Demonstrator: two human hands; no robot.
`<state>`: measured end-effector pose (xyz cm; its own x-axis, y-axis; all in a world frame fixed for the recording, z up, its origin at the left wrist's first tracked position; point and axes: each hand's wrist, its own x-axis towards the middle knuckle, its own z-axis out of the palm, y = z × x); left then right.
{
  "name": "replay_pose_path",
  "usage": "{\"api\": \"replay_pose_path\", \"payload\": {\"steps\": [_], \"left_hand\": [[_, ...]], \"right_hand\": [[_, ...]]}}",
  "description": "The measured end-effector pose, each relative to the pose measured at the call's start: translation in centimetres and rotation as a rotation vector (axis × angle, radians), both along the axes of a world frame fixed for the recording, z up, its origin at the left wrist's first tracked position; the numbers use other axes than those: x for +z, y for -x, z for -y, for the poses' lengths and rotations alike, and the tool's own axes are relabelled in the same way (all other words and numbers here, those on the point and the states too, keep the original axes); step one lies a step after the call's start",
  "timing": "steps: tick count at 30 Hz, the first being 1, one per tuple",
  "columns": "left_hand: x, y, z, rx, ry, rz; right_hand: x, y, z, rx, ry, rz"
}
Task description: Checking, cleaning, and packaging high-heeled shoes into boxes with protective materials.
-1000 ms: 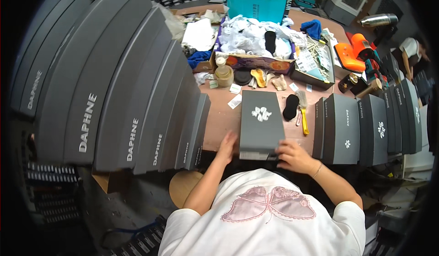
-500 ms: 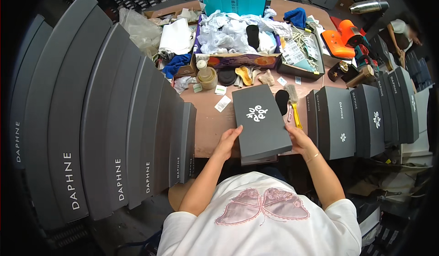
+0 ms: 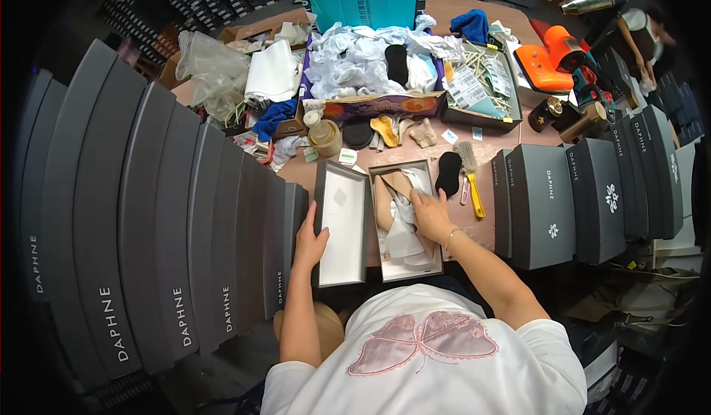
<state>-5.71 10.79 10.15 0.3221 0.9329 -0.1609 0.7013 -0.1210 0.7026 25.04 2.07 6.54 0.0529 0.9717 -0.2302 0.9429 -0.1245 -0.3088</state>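
A grey shoebox [image 3: 409, 275] lies uncovered in front of me on the table. Inside it are beige shoes [image 3: 384, 206] with white tissue paper [image 3: 404, 238] around them. My right hand [image 3: 432, 218] reaches into the box, fingers extended over the right-hand shoe and paper; the fingertips are partly hidden. Beside the box, on its left, the lid [image 3: 345, 230] rests with its white inside facing up. My left hand [image 3: 309, 242] grips the lid's left edge, thumb over the rim.
Rows of grey shoeboxes stand at left [image 3: 159, 230] and right [image 3: 544, 207]. Beyond lie a carton of crumpled paper [image 3: 355, 55], a bottle [image 3: 324, 137], a black pad [image 3: 448, 174], a yellow-handled brush [image 3: 474, 185] and an orange tape dispenser [image 3: 544, 68]. Another person is at far right.
The closed shoebox I held in both hands is now open. Its lid has come off to the left, turned inside up, and my right hand has moved into the box.
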Motion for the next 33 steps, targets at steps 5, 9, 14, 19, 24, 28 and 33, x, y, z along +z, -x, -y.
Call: {"api": "replay_pose_path", "payload": {"steps": [5,9,14,19,24,28,33], "left_hand": [[-0.6,-4.6,5.0,-0.276,-0.385,-0.088],[-6.2,-4.9,11.5,-0.902,-0.201,-0.161],[-4.9,-6.4,10.1,-0.996,-0.259,0.013],[2.6,-9.0,7.8,-0.803,-0.337,0.207],[4.7,-12.2,5.6,-0.680,-0.285,0.394],[4.5,-12.7,5.1,-0.683,-0.261,0.386],[3.1,-13.6,5.0,-0.591,-0.233,0.402]], "right_hand": [[1.1,0.7,1.5,-0.046,-0.385,-0.084],[2.5,-2.1,6.2,-0.082,-0.304,-0.329],[-0.8,-2.9,14.7,-0.449,-0.304,-0.525],[-0.1,0.5,18.7,-0.783,-0.403,-0.937],[1.3,2.9,20.2,-0.638,-0.390,-0.919],[1.2,2.4,21.4,-0.520,-0.421,-0.950],[1.8,-0.7,25.2,-0.480,-0.497,-0.928]]}}
